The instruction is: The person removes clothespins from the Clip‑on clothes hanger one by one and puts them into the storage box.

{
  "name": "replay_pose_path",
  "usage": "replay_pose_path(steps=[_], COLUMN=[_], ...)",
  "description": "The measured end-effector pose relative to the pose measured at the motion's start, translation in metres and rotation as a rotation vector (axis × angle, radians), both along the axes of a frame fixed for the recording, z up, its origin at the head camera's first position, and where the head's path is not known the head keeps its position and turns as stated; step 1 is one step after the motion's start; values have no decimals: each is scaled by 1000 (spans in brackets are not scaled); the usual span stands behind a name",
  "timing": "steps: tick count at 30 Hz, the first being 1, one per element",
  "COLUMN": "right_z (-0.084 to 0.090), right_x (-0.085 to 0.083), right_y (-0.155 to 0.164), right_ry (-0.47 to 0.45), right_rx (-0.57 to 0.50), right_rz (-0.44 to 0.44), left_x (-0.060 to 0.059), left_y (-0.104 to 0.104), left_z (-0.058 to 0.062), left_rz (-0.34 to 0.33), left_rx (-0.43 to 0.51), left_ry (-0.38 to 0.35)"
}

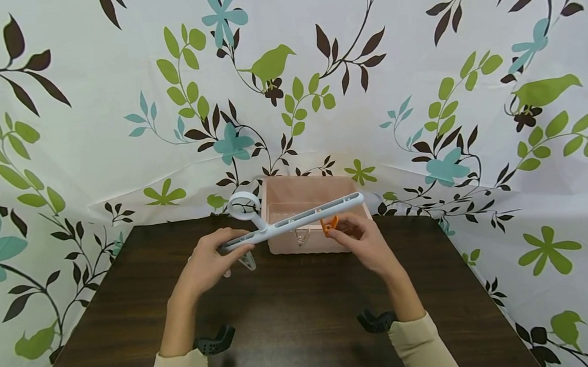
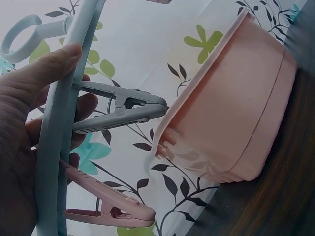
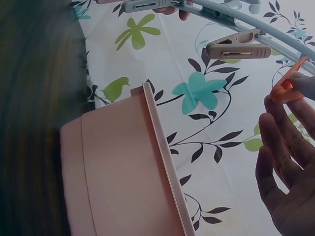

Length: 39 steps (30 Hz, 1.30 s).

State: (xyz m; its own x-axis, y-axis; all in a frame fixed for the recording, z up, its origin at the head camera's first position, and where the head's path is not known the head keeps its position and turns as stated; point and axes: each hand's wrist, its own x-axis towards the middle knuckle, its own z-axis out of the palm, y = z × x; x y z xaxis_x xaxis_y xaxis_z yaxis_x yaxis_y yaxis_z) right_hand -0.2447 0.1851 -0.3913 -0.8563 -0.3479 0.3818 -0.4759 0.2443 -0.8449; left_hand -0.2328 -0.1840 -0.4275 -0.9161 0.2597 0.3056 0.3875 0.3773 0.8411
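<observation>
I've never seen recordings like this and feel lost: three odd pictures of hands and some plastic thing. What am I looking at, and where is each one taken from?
No machine here: a person works with bare hands. The wide picture comes from a head-worn camera looking down at a dark brown wooden table. The other two come from cameras on each wrist, hence the tilted angles. The left hand grips a long pale blue plastic clip hanger with a ring hook, held above the table. A grey clothes peg and a pink clothes peg hang from it. The right hand pinches a small orange peg at the bar. Behind stands a pale pink plastic tub.
</observation>
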Motion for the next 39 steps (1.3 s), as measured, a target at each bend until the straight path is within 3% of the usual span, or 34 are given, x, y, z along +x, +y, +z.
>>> replay_pose_path(steps=[19, 39], right_z=[2, 11], right_x=[2, 4], right_y=[1, 9], right_ry=[-11, 27], right_rx=[7, 27], right_rz=[-17, -8], left_x=[1, 0], left_y=[-2, -2], left_z=[4, -3], left_rz=[-33, -47], left_rx=[16, 26], left_ry=[-55, -30])
